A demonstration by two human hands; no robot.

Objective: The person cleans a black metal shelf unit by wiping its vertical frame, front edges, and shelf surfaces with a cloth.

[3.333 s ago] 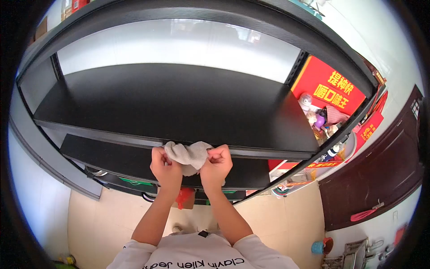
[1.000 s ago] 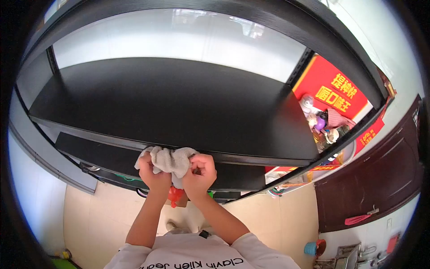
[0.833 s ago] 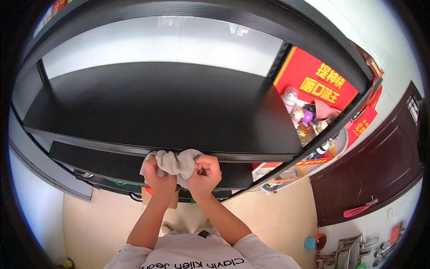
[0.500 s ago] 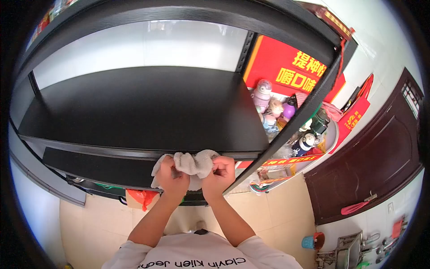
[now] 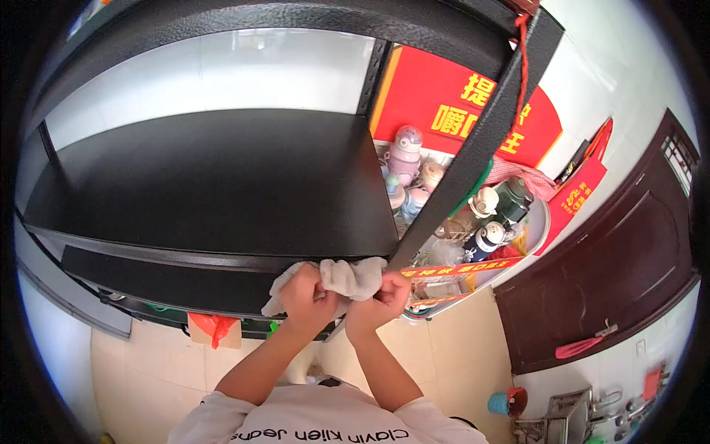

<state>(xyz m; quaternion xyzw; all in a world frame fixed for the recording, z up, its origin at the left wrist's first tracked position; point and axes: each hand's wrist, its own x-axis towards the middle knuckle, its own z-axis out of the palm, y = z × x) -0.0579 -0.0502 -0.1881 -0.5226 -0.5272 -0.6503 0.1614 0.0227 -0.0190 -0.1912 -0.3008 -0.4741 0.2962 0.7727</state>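
Both hands grip a light grey cloth (image 5: 347,278), bunched up between them at the front edge of a black metal shelf (image 5: 214,185). My left hand (image 5: 307,297) has its fingers curled around the cloth's left part. Closed on the other end, my right hand (image 5: 379,302) is close to the shelf's right front corner and its upright post (image 5: 462,155). The cloth touches the shelf's front rim, and part of it hangs below my left hand. My fingertips are partly hidden in the folds.
Right of the post stands a red display rack (image 5: 473,265) holding several bottles, among them a pink one (image 5: 404,155). A lower black shelf (image 5: 148,281) runs beneath. A brown door (image 5: 592,266), a sink (image 5: 569,418) and a blue bucket (image 5: 499,403) are at the right.
My hands and the cloth have slid right along the shelf's front edge, nearer the corner post. The view has also shifted, so the shelf appears further left.
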